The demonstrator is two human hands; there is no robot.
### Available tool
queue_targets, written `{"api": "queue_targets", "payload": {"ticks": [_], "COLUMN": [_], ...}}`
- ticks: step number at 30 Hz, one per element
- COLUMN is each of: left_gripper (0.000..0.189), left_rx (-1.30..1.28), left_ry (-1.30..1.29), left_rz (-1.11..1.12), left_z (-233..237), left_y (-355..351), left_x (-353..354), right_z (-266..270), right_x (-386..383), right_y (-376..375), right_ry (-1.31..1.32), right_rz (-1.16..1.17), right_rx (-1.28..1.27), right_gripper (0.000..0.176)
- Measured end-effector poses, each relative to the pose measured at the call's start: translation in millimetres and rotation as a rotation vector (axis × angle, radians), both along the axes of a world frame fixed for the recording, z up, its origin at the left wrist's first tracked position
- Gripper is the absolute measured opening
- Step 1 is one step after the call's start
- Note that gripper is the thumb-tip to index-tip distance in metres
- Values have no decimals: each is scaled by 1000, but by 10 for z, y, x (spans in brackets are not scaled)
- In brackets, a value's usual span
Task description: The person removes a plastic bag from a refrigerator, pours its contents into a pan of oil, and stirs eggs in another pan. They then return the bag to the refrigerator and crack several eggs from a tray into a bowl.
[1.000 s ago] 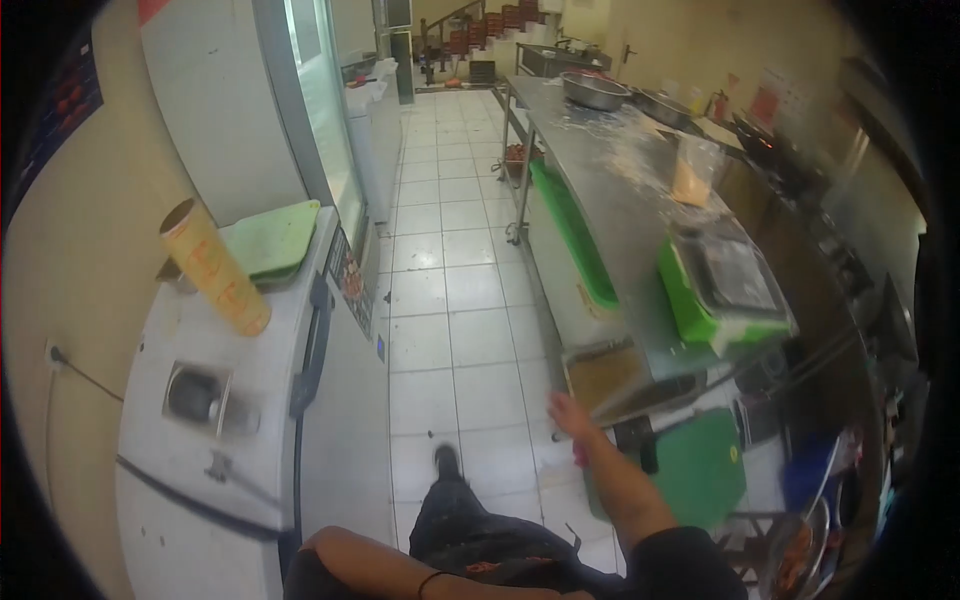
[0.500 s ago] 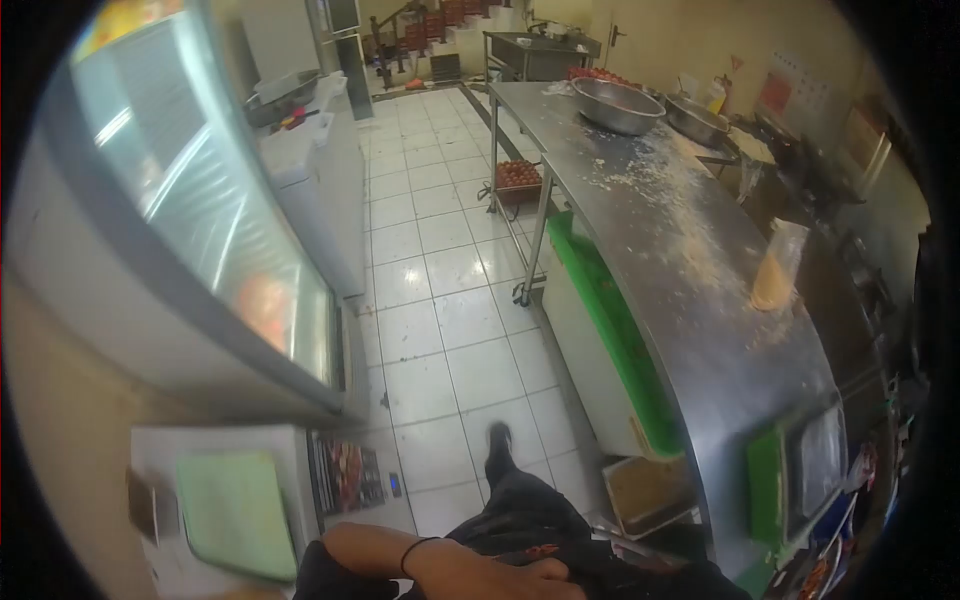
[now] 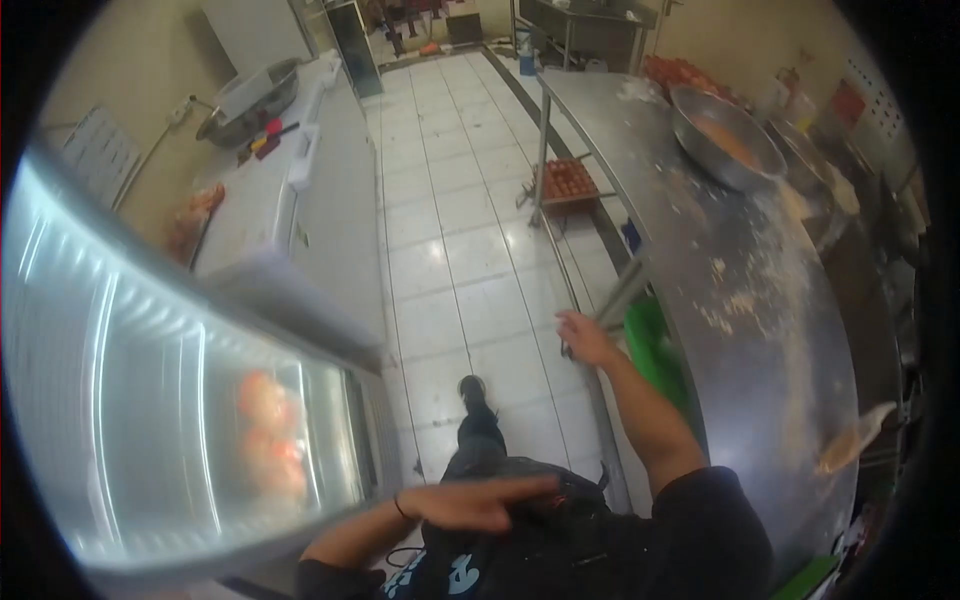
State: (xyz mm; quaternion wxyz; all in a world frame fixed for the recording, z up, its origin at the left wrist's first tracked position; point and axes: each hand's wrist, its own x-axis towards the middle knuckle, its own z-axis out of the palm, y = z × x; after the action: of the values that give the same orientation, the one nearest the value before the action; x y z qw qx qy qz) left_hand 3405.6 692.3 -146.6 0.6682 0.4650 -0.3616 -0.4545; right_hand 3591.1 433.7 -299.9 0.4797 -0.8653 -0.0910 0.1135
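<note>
My left hand (image 3: 478, 502) is in front of my dark shirt, palm down, its fingers stretched to the right with nothing visible in them. A dark band circles its wrist. My right hand (image 3: 590, 338) reaches forward over the tiled floor, beside the edge of the steel table (image 3: 740, 350). Its fingers are loosely spread and hold nothing visible. Whitish powder and crumbs are scattered on the table, and a large metal bowl (image 3: 728, 138) with orange contents stands at its far end.
To the left, a lit glass-front fridge (image 3: 150, 400) and a white chest freezer (image 3: 330, 220) line the aisle. A crate of eggs (image 3: 570, 187) is under the table's far end, near a green bin (image 3: 655, 350). A clear bag (image 3: 855, 440) lies at the right.
The view has moved forward along the aisle, closer to the bowl and freezer. My right hand has come into view, and my left hand's fingers are now stretched out.
</note>
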Motion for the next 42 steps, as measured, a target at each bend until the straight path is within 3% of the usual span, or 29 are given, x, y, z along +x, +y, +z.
{"api": "queue_targets", "payload": {"ticks": [1, 4, 5, 8, 9, 10, 11, 12, 13, 15, 16, 18, 19, 20, 21, 22, 23, 25, 28, 31, 33, 35, 38, 42], "left_gripper": [77, 85, 93, 93, 93, 93, 93, 93, 92, 87, 82, 70, 64, 58, 54, 50, 50, 49, 52, 60, 72, 86, 88, 90], "left_rx": [270, -92, -91, -274, -330, -385, -440, -491, -541, -510, -429, 20, 301, 589, 1038, 1490, 1462, 1381, 962, 536, 117, -197, -463, -649], "left_ry": [-152, 78, 209, 175, 179, 161, 131, 118, 100, 32, -5, -88, -216, -352, -577, -815, -660, -339, -106, -215, -222, -219, -131, 352], "left_rz": [-295, -113, -14, -163, -209, -259, -314, -189, -70, 148, 262, 455, 692, 925, 1004, 1048, 945, 752, 948, 942, 871, 542, -394, -983], "left_z": [67, 97, 352, 607, 674, 719, 735, 718, 680, 671, 705, 656, 500, 237, -167, -447, -464, -517, -659, -232, 0, 420, 1020, 1527], "left_y": [113, 741, 909, 1433, 1590, 1708, 1777, 1803, 1832, 1798, 1762, 1948, 2005, 2082, 2208, 2341, 2398, 2345, 2339, 1957, 1605, 952, -324, -1707], "left_x": [320, 1267, 1548, 2697, 3070, 3492, 3910, 4272, 4624, 5373, 5676, 6311, 6688, 7065, 7357, 7607, 7799, 8221, 9054, 10249, 11104, 11981, 13028, 13359], "right_z": [262, 420, 243, -347, -937, -1024, -1272, -1512, -1414, -972, -1105, -1638, -2212, -1822, -1209, -1003, -197, 570, 978, 1145, 993, 1007, 1130, 1267], "right_x": [380, 1262, 1473, 1689, 1726, 1655, 1538, 1426, 1571, 2005, 2348, 3236, 3710, 4457, 5162, 5733, 6338, 7204, 8304, 9015, 9161, 9107, 8997, 9100], "right_y": [208, 465, 436, 97, -148, -240, -356, -471, -502, -289, -214, -183, -185, 52, 267, 438, 585, 653, 369, -136, -551, -764, -855, -878], "right_ry": [-76, -115, -27, 227, 151, 414, 420, 426, 618, 853, 856, 873, 452, 486, 421, 133, 310, 119, -146, -226, -481, -391, -286, -223], "right_rz": [36, 75, 22, -105, 34, -23, 11, 49, 356, 151, 176, 240, 290, 151, -29, -161, -168, -148, -400, -816, -973, -1128, -1280, -1476], "right_rx": [32, 70, 55, -136, -369, -343, -460, -576, -583, -495, -505, -532, -553, -563, -368, -161, -17, 107, 70, 114, -214, -470, -476, -512], "right_gripper": [32, 32, 33, 33, 27, 22, 24, 26, 29, 33, 34, 36, 35, 35, 38, 39, 42, 42, 42, 41, 38, 37, 36, 39]}}
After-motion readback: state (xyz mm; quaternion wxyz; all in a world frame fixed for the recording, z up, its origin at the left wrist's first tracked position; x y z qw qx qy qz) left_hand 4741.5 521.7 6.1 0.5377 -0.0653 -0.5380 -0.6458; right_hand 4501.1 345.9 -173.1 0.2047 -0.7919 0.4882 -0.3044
